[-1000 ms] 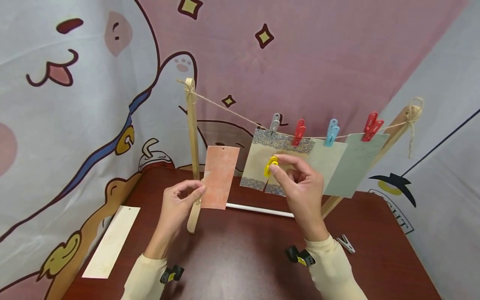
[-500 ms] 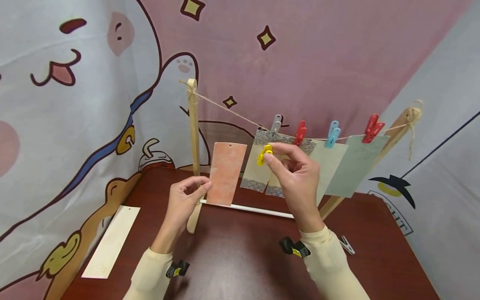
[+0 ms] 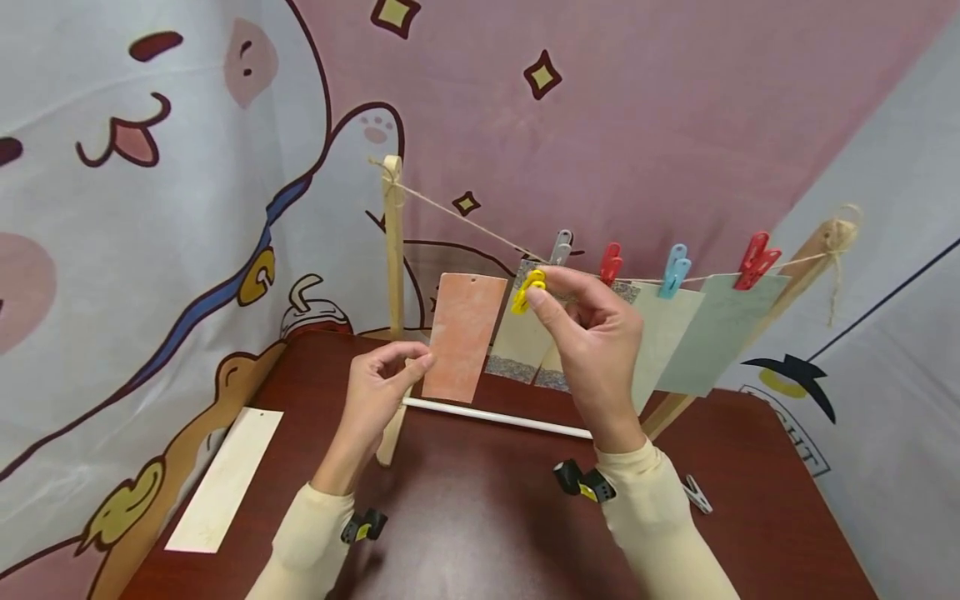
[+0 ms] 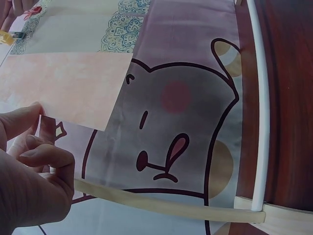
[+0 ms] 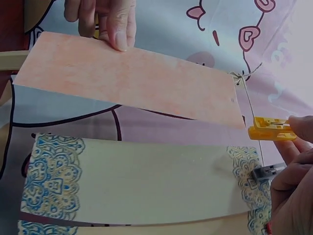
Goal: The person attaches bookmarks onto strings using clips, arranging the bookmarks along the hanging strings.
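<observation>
My left hand (image 3: 386, 387) pinches the left edge of an orange-pink paper card (image 3: 467, 337), which is upright with a small hole near its top. A yellow clothespin (image 3: 528, 292) sits between the thumb and forefinger of my right hand (image 3: 600, 354). Behind them a twine line (image 3: 465, 218) runs between two wooden posts. In the right wrist view the yellow clothespin (image 5: 271, 129) is near the twine, a short way from the top end of the orange-pink card (image 5: 132, 81). Patterned cards (image 5: 156, 181) hang beside it, partly hidden by my right hand in the head view.
Grey (image 3: 561, 247), red (image 3: 611, 263) and blue (image 3: 675, 271) clothespins grip the hanging cards, with another red clothespin (image 3: 757, 261) farther right. A long cream card (image 3: 225, 483) lies at the table's left. A white clothespin (image 3: 697, 494) lies at right. A white rod (image 3: 495, 418) spans the posts' feet.
My left hand has raised the orange-pink card and carried it rightward, toward the hanging cards. My right hand has lifted the yellow clothespin toward the twine and slightly left.
</observation>
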`<state>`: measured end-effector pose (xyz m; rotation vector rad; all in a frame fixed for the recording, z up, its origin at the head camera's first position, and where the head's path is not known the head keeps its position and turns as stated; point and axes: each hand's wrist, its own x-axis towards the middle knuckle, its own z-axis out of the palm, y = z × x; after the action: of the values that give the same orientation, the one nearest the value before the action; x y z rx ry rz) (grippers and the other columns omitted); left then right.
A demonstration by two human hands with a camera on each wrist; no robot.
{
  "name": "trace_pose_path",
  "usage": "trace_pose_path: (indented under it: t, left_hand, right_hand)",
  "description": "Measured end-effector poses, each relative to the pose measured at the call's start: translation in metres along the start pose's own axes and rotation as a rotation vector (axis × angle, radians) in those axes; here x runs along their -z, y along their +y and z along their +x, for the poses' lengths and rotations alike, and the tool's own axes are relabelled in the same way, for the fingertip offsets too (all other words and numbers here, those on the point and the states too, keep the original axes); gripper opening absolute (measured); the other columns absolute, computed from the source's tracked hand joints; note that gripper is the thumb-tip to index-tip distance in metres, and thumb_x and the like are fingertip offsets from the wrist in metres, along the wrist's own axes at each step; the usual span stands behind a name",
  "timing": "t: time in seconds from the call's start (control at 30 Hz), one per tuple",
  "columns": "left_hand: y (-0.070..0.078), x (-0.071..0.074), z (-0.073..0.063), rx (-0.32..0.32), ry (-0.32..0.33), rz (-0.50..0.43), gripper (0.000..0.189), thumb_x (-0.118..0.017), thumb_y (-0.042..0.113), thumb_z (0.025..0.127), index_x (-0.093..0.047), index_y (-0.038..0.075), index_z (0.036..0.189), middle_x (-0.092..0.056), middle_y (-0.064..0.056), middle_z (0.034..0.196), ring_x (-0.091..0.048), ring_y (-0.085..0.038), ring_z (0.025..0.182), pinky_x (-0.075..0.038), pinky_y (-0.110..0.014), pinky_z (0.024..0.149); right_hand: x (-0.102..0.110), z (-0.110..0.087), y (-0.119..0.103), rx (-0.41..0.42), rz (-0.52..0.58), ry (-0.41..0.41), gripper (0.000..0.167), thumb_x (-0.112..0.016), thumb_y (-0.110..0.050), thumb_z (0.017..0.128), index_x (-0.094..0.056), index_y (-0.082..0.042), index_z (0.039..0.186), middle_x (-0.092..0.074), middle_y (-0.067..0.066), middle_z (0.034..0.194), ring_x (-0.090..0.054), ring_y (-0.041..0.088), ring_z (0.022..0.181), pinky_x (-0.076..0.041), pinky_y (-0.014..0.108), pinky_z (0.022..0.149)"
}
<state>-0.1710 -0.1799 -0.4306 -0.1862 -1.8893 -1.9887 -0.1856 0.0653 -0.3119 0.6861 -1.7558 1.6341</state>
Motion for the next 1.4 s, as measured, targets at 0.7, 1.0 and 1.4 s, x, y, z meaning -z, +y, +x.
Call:
trace_pose_path:
  t: [0.7,1.0,1.4]
  left_hand:
    - [0.0,-0.008,0.011,-0.036,-0.031,-0.031,0.011,-0.085,0.01,0.097,-0.082,0.001,0.104,-0.076,-0.01,0.096,-0.058,-0.02,0.079,-0.046,-0.025,0.068]
    - [0.002,-0.008,0.018,-0.035,-0.042,-0.039,0.013,-0.085,0.009,0.097,-0.082,0.0,0.105,-0.077,-0.012,0.1,-0.064,-0.023,0.089,-0.05,-0.027,0.073]
    - [0.004,-0.012,0.023,-0.033,-0.07,-0.046,0.014,-0.085,0.012,0.098,-0.081,0.001,0.106,-0.075,-0.009,0.095,-0.062,-0.031,0.093,-0.047,-0.029,0.075]
  right_hand:
    - [-0.019,0.031,-0.008,0.043,0.101,0.054,0.018,-0.085,-0.001,0.094,-0.083,0.001,0.112,-0.079,0.014,0.103,-0.074,0.021,0.073,-0.059,0.024,0.072]
    - [-0.026,0.041,-0.014,0.035,0.107,0.101,0.018,-0.085,-0.004,0.095,-0.084,-0.001,0.112,-0.079,0.013,0.101,-0.065,0.023,0.066,-0.045,0.022,0.06]
    - [-0.033,0.052,-0.015,0.009,0.042,0.1,0.015,-0.086,-0.01,0.095,-0.086,-0.006,0.11,-0.08,0.011,0.097,-0.061,0.03,0.063,-0.038,0.024,0.055]
